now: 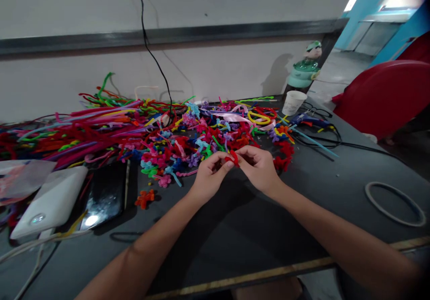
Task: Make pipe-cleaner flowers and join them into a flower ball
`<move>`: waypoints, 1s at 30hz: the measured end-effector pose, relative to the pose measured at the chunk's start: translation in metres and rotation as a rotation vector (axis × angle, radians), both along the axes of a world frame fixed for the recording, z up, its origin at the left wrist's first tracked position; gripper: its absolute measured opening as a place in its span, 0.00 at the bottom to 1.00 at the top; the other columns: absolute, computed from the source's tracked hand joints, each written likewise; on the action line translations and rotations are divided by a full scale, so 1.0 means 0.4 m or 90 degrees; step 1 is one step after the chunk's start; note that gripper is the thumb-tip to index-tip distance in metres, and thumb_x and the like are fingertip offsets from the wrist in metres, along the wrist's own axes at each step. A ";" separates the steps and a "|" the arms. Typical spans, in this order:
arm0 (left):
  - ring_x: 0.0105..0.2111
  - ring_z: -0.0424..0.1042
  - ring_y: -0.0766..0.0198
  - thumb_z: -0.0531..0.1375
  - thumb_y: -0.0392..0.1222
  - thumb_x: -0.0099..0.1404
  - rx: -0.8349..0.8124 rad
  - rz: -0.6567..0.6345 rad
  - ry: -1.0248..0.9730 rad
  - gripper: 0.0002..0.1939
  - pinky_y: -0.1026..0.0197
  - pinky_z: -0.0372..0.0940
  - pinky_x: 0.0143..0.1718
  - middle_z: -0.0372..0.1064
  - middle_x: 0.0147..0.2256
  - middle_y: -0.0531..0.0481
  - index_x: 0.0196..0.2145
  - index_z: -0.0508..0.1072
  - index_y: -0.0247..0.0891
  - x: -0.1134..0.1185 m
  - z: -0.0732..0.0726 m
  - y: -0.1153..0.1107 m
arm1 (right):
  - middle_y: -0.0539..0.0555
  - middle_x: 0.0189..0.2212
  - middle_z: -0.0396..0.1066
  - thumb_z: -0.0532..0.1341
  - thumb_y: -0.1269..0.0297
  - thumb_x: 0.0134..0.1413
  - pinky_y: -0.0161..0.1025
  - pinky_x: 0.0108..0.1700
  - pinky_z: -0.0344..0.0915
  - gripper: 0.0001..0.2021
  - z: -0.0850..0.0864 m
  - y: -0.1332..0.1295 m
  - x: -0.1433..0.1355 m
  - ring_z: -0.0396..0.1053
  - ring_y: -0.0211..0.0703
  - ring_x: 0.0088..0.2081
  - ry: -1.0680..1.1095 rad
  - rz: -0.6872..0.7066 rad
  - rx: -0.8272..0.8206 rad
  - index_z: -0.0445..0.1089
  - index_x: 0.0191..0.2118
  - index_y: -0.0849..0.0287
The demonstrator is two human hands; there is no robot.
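Note:
Between the fingertips of both my hands is a small bent red pipe cleaner (232,158), held above the dark table (208,228). My left hand (212,174) pinches it from the left, thumb against forefinger. From the right, my right hand (260,168) grips the same piece; its exact shape is partly covered by the fingers. Just beyond the hands spreads a heap of pipe cleaner flowers (201,145) in many colours. An orange pipe cleaner flower (145,199) lies by itself to the left of my forearm.
Long loose pipe cleaners (97,130) are piled at the back left. A black phone (105,195) and a white power bank (50,201) with cables lie left. At right are a paper cup (294,102), a blue glue gun (311,121), a bottle (304,69) and a grey ring (394,203).

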State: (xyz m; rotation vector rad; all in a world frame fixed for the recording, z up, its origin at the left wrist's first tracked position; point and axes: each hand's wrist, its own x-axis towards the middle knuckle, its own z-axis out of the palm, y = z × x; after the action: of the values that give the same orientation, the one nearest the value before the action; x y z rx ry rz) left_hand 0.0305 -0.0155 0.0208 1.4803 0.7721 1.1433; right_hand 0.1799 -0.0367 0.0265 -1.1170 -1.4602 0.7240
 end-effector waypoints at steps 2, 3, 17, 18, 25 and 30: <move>0.29 0.66 0.69 0.62 0.44 0.57 -0.018 0.023 0.014 0.08 0.67 0.61 0.33 0.68 0.28 0.53 0.31 0.72 0.36 -0.003 0.000 0.000 | 0.54 0.28 0.75 0.61 0.61 0.53 0.35 0.31 0.68 0.08 0.003 -0.002 -0.001 0.72 0.40 0.28 0.019 0.009 0.002 0.73 0.33 0.61; 0.28 0.66 0.69 0.62 0.44 0.56 -0.026 0.039 0.016 0.09 0.67 0.61 0.32 0.68 0.28 0.53 0.31 0.72 0.36 -0.005 -0.002 0.000 | 0.54 0.29 0.75 0.61 0.62 0.53 0.35 0.33 0.68 0.08 0.005 -0.003 -0.001 0.72 0.40 0.30 0.018 0.013 0.013 0.74 0.34 0.60; 0.23 0.65 0.69 0.63 0.46 0.54 -0.047 0.103 0.074 0.11 0.67 0.59 0.25 0.71 0.22 0.51 0.23 0.75 0.34 -0.006 -0.006 0.001 | 0.53 0.25 0.74 0.62 0.66 0.50 0.33 0.25 0.63 0.06 0.019 -0.012 0.009 0.68 0.36 0.23 -0.110 -0.032 0.146 0.76 0.30 0.60; 0.23 0.66 0.69 0.63 0.45 0.54 -0.038 0.101 0.083 0.11 0.67 0.60 0.25 0.72 0.23 0.51 0.24 0.76 0.34 -0.008 -0.004 0.003 | 0.53 0.24 0.73 0.62 0.65 0.50 0.33 0.24 0.62 0.06 0.020 -0.010 0.012 0.67 0.36 0.23 -0.096 -0.026 0.116 0.76 0.30 0.61; 0.24 0.67 0.67 0.65 0.44 0.51 0.022 0.185 0.118 0.08 0.65 0.62 0.28 0.74 0.26 0.51 0.28 0.78 0.36 -0.008 0.000 -0.003 | 0.50 0.18 0.67 0.64 0.59 0.47 0.31 0.22 0.54 0.11 0.026 0.020 0.045 0.59 0.32 0.20 -0.029 0.131 -0.095 0.74 0.25 0.63; 0.24 0.67 0.69 0.67 0.45 0.49 -0.145 0.105 -0.002 0.09 0.66 0.62 0.28 0.74 0.24 0.51 0.26 0.78 0.36 0.003 -0.003 -0.002 | 0.47 0.17 0.61 0.64 0.59 0.46 0.31 0.20 0.48 0.11 0.027 0.017 0.047 0.52 0.29 0.19 0.009 0.142 -0.122 0.73 0.26 0.64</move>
State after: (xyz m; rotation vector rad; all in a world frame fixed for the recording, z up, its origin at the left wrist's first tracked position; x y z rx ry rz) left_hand 0.0317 -0.0162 0.0194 1.2427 1.0030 1.1384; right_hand 0.1986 -0.0300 0.0373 -1.0997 -1.5429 1.0447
